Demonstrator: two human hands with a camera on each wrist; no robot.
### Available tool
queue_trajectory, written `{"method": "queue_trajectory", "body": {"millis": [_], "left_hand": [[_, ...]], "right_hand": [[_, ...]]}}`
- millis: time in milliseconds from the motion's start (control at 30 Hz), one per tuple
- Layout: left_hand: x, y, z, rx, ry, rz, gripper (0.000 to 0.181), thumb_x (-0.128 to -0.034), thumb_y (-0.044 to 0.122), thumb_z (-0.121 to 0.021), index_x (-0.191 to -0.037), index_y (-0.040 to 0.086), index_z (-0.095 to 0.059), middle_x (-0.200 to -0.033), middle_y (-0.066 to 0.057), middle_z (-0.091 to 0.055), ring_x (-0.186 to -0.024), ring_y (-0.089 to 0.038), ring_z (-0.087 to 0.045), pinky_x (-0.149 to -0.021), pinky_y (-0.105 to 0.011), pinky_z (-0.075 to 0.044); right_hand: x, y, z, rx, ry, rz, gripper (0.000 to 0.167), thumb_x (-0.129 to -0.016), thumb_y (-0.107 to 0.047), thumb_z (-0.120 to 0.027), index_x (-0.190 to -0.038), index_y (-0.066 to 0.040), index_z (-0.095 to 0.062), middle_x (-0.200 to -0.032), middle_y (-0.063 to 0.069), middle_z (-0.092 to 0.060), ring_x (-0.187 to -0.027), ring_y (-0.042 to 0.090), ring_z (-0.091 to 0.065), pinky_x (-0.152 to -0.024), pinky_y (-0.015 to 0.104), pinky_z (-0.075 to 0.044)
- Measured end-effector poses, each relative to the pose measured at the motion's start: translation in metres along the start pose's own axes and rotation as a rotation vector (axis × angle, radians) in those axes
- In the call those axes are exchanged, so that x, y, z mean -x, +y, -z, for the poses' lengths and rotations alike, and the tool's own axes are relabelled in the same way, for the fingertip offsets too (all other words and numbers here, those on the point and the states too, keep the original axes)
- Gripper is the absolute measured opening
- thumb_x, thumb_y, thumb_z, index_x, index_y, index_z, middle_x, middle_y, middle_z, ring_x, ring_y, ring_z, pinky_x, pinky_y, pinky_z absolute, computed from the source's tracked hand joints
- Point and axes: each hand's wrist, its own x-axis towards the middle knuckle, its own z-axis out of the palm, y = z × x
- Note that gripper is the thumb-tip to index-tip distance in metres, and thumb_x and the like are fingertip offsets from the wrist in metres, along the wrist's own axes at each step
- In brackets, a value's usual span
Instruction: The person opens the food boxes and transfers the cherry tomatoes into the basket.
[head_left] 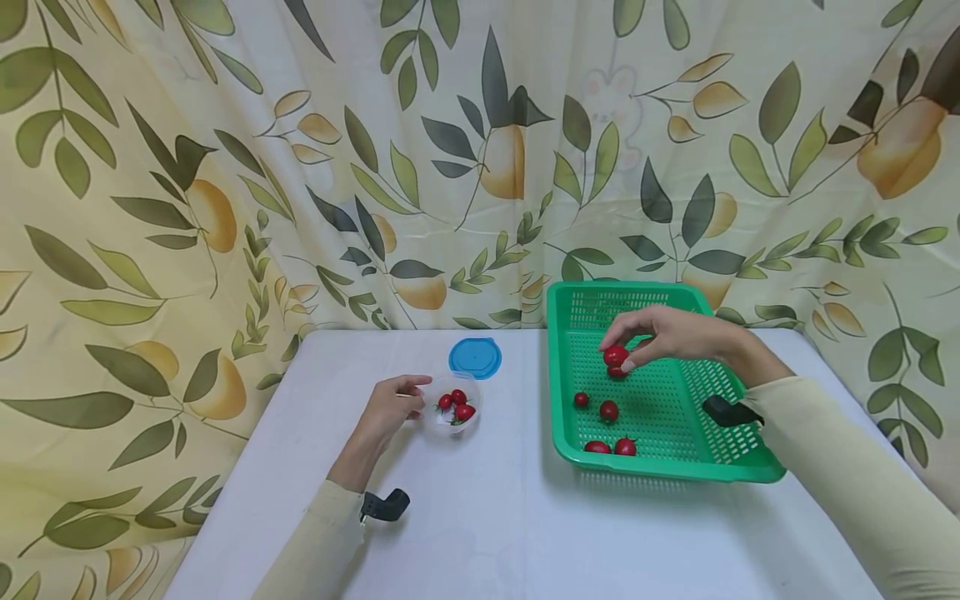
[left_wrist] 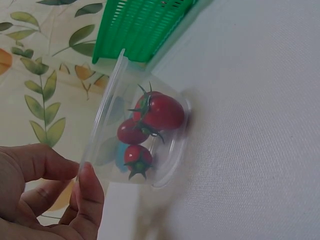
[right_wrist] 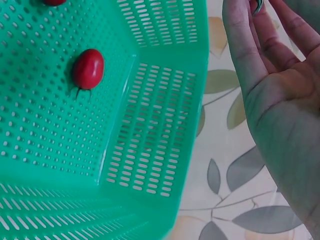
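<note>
My left hand (head_left: 390,406) pinches the rim of a small clear plastic tub (left_wrist: 107,150) between thumb and forefinger. Inside the tub lie several cherry tomatoes (left_wrist: 165,112) with green stems. Over the green plastic basket (head_left: 557,375), my right hand (head_left: 663,337) holds a red cherry tomato (head_left: 616,356) at its fingertips. Another red tomato (head_left: 618,373) shows just beneath it, partly hidden by the thumb. In the right wrist view only a bit of green stem (right_wrist: 258,7) shows at the fingers; the held tomato itself is out of sight.
Several more tomatoes (head_left: 609,411) lie on the basket's floor, mostly toward its left and near side. A round blue lid (head_left: 476,357) lies on the white table (head_left: 480,517) behind the tub. A leaf-patterned curtain (head_left: 465,167) hangs along the table's back edge.
</note>
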Motion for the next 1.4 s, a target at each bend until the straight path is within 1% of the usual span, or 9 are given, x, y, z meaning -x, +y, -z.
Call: {"method": "queue_trajectory", "body": {"millis": [167,300,500,667,900,1100,1167,1333,1400], "left_hand": [[0.001,0.0,0.0,0.0,0.001,-0.005,0.036,-0.0927,-0.002,-0.062,-0.128,0.003,-0.069,-0.102,-0.012,-0.055,-0.091,-0.024,-0.054,-0.075,-0.027,-0.057],[0.001,0.0,0.0,-0.002,0.004,-0.008,0.036,-0.0921,-0.003,-0.062,-0.127,0.002,-0.069,-0.101,-0.011,-0.055,-0.09,-0.023,-0.054,-0.075,-0.027,-0.057],[0.001,0.001,-0.001,0.006,-0.001,-0.004,0.037,-0.0915,-0.004,-0.062,-0.127,0.002,-0.069,-0.1,-0.011,-0.055,-0.089,-0.023,-0.054,-0.074,-0.027,-0.056],[0.0,0.001,0.0,0.001,-0.003,-0.001,0.036,-0.0924,-0.002,-0.062,-0.127,0.003,-0.069,-0.102,-0.011,-0.055,-0.091,-0.024,-0.054,-0.074,-0.025,-0.056],[-0.001,-0.001,0.0,0.003,0.0,-0.01,0.036,-0.0919,-0.003,-0.061,-0.127,0.002,-0.069,-0.101,-0.011,-0.055,-0.09,-0.023,-0.053,-0.074,-0.025,-0.057],[0.0,0.0,-0.001,0.006,-0.001,-0.014,0.034,-0.092,-0.003,-0.062,-0.125,0.003,-0.071,-0.101,-0.011,-0.055,-0.091,-0.024,-0.054,-0.074,-0.026,-0.057],[0.001,0.0,-0.001,0.003,-0.001,-0.016,0.033,-0.0925,-0.002,-0.061,-0.123,0.002,-0.071,-0.102,-0.012,-0.056,-0.092,-0.024,-0.055,-0.075,-0.026,-0.057],[0.001,-0.001,-0.001,-0.013,0.003,-0.01,0.03,-0.0938,-0.002,-0.06,-0.121,0.001,-0.072,-0.105,-0.013,-0.058,-0.094,-0.024,-0.056,-0.077,-0.027,-0.058],[0.001,0.0,-0.001,-0.012,0.004,-0.009,0.03,-0.0937,-0.001,-0.061,-0.122,0.001,-0.072,-0.106,-0.014,-0.059,-0.094,-0.024,-0.056,-0.078,-0.027,-0.058]], "right_hand": [[0.002,0.003,0.002,-0.013,0.031,-0.011,0.032,-0.09,-0.014,-0.077,-0.121,-0.012,-0.069,-0.127,0.014,-0.063,-0.115,0.025,-0.063,-0.095,0.03,-0.056],[0.002,0.002,0.003,-0.002,0.062,-0.003,0.032,-0.091,-0.015,-0.076,-0.122,-0.01,-0.069,-0.128,0.011,-0.063,-0.116,0.023,-0.063,-0.097,0.026,-0.054],[-0.004,-0.003,0.0,-0.017,0.052,0.004,0.031,-0.093,-0.017,-0.074,-0.123,-0.01,-0.068,-0.127,0.011,-0.064,-0.114,0.032,-0.065,-0.094,0.03,-0.056],[-0.013,-0.011,-0.005,-0.026,0.028,0.021,0.029,-0.094,-0.018,-0.073,-0.122,-0.013,-0.068,-0.124,0.01,-0.065,-0.113,0.034,-0.064,-0.093,0.032,-0.057],[-0.03,-0.021,-0.015,-0.012,0.003,0.031,0.029,-0.094,-0.02,-0.073,-0.123,-0.016,-0.069,-0.12,0.006,-0.068,-0.112,0.028,-0.063,-0.091,0.034,-0.057],[-0.044,-0.032,-0.022,-0.008,-0.024,0.027,0.034,-0.094,-0.02,-0.073,-0.125,-0.01,-0.068,-0.119,0.01,-0.069,-0.112,0.026,-0.063,-0.092,0.035,-0.056],[-0.05,-0.035,-0.025,-0.006,-0.035,0.032,0.034,-0.093,-0.02,-0.074,-0.125,-0.01,-0.068,-0.119,0.011,-0.069,-0.111,0.026,-0.063,-0.092,0.035,-0.056],[-0.065,-0.043,-0.03,-0.005,-0.057,0.037,0.03,-0.092,-0.019,-0.075,-0.122,-0.017,-0.07,-0.117,0.006,-0.07,-0.11,0.025,-0.063,-0.096,0.036,-0.055],[-0.071,-0.046,-0.033,-0.007,-0.067,0.037,0.03,-0.092,-0.018,-0.075,-0.122,-0.017,-0.07,-0.116,0.004,-0.069,-0.11,0.025,-0.063,-0.096,0.037,-0.055]]}}
